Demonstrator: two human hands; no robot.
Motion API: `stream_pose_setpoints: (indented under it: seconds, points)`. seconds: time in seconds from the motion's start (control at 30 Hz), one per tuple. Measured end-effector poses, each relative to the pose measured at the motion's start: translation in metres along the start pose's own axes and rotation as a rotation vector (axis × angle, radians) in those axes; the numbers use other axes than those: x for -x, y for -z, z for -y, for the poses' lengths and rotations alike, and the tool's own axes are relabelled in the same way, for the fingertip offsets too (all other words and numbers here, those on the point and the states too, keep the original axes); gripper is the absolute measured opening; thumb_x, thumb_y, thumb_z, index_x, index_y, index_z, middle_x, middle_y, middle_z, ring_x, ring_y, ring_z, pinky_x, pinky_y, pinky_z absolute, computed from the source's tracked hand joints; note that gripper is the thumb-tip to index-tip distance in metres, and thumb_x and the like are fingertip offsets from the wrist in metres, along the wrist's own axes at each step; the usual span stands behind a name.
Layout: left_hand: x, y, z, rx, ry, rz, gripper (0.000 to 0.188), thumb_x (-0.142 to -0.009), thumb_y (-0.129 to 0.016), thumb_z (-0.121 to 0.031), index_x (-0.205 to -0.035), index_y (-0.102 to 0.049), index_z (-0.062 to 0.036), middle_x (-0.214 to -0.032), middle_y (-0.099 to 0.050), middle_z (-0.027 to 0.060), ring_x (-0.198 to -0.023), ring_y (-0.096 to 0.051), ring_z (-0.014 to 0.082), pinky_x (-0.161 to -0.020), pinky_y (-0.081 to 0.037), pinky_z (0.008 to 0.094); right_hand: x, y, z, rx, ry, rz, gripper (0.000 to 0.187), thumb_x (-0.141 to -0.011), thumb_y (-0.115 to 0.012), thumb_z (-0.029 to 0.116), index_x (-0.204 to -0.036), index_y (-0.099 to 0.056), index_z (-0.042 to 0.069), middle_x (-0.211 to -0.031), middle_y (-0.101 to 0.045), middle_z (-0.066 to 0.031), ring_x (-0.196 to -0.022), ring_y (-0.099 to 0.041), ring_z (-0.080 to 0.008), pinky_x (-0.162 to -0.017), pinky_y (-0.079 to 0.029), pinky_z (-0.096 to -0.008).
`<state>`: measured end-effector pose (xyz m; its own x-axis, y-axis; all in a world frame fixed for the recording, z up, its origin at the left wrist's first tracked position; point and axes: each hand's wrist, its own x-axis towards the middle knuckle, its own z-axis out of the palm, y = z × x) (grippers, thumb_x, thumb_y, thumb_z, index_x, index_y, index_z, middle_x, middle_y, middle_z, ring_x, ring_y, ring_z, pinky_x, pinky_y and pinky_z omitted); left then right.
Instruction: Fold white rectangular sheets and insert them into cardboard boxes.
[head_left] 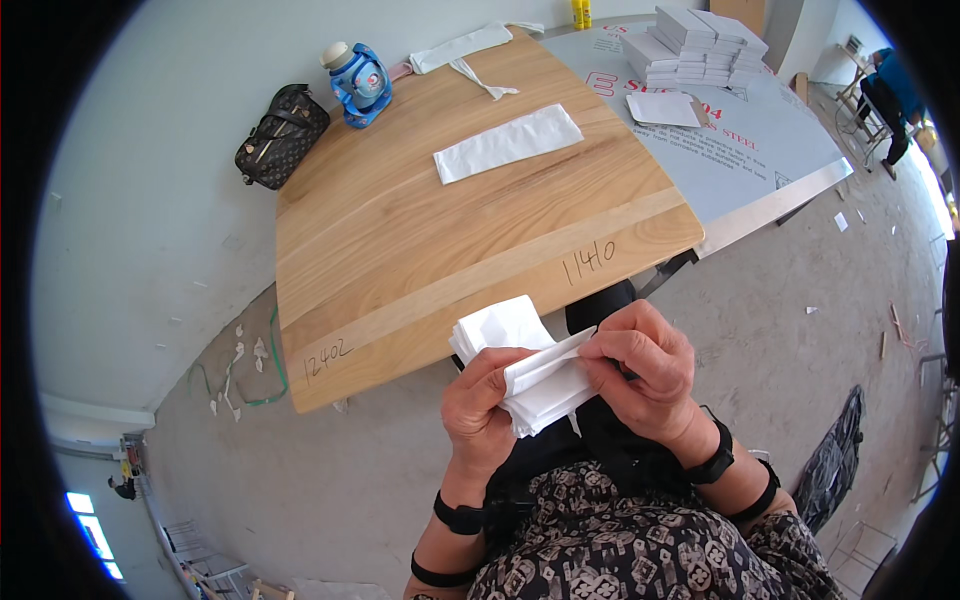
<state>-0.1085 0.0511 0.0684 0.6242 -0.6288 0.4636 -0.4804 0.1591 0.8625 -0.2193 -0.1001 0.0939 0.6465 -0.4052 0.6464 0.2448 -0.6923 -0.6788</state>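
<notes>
A thick bundle of folded thin white sheets (502,325), paper or cloth I cannot tell, is held over my lap at the near edge of the wooden table. My left hand (478,408) is closed around its left side, thumb on top. With thumb and fingertips, my right hand (645,368) pinches the upper edge of the front layers at their right end. Those layers stand slightly apart from the rest. Farther off on the tabletop (400,250) lies a flat white folded strip (510,143) of similar look.
A dark patterned handbag (283,137) and a blue bottle (357,85) stand by the wall. White cloth (462,47) lies at the far edge. Stacked white boxes (695,48) rest on a film-covered metal sheet (740,165). At far right a person (888,100) sits; black plastic (835,460) lies on the floor.
</notes>
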Motion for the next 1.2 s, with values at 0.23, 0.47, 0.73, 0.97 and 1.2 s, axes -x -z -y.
stream_pose_setpoints:
  seconds: [0.23,0.47,0.73,0.97,1.2]
  points:
    - [0.001,0.003,0.003,-0.028,-0.030,-0.056,0.014,-0.083,-0.064,0.000,-0.095,-0.068,0.0035,-0.097,-0.069,0.0119,-0.083,-0.066,0.0186,-0.073,-0.051,0.0272,0.004,0.000,-0.003,-0.099,0.137,0.119,0.019,-0.065,-0.073,-0.001,-0.081,-0.065,0.005,-0.086,-0.063,-0.0065,-0.066,-0.060,-0.0220,-0.057,-0.049,-0.0313]
    - [-0.003,0.006,0.000,-0.188,-0.156,-0.046,0.020,-0.079,-0.066,0.001,-0.098,-0.072,-0.0006,-0.097,-0.069,0.0103,-0.086,-0.067,0.0216,-0.073,-0.053,0.0279,0.010,-0.002,-0.002,-0.189,-0.009,0.106,0.023,-0.070,-0.073,-0.003,-0.091,-0.064,0.002,-0.078,-0.064,-0.0074,-0.062,-0.058,-0.0211,-0.053,-0.047,-0.0295]
    - [-0.002,0.004,-0.006,-0.278,-0.194,-0.004,0.020,-0.077,-0.068,-0.005,-0.097,-0.072,-0.0022,-0.098,-0.069,0.0128,-0.086,-0.066,0.0227,-0.077,-0.052,0.0301,0.007,-0.003,-0.001,-0.130,-0.034,0.027,0.027,-0.070,-0.072,-0.004,-0.096,-0.064,0.002,-0.077,-0.065,-0.0086,-0.060,-0.058,-0.0224,-0.054,-0.046,-0.0305]
    - [-0.003,0.004,-0.006,-0.283,-0.198,-0.020,0.020,-0.076,-0.068,-0.005,-0.095,-0.072,-0.0024,-0.097,-0.069,0.0131,-0.085,-0.066,0.0226,-0.076,-0.052,0.0300,0.010,-0.005,-0.003,-0.147,-0.020,0.004,0.024,-0.067,-0.074,-0.006,-0.087,-0.063,0.002,-0.077,-0.065,-0.0094,-0.062,-0.059,-0.0245,-0.055,-0.046,-0.0320]
    - [-0.004,0.002,-0.005,-0.292,-0.185,-0.035,0.019,-0.076,-0.068,-0.004,-0.095,-0.071,-0.0013,-0.095,-0.069,0.0124,-0.085,-0.066,0.0219,-0.076,-0.052,0.0295,0.011,-0.003,-0.005,-0.149,0.019,0.058,0.023,-0.066,-0.074,-0.005,-0.085,-0.064,0.003,-0.073,-0.062,-0.0079,-0.061,-0.058,-0.0253,-0.054,-0.046,-0.0327]
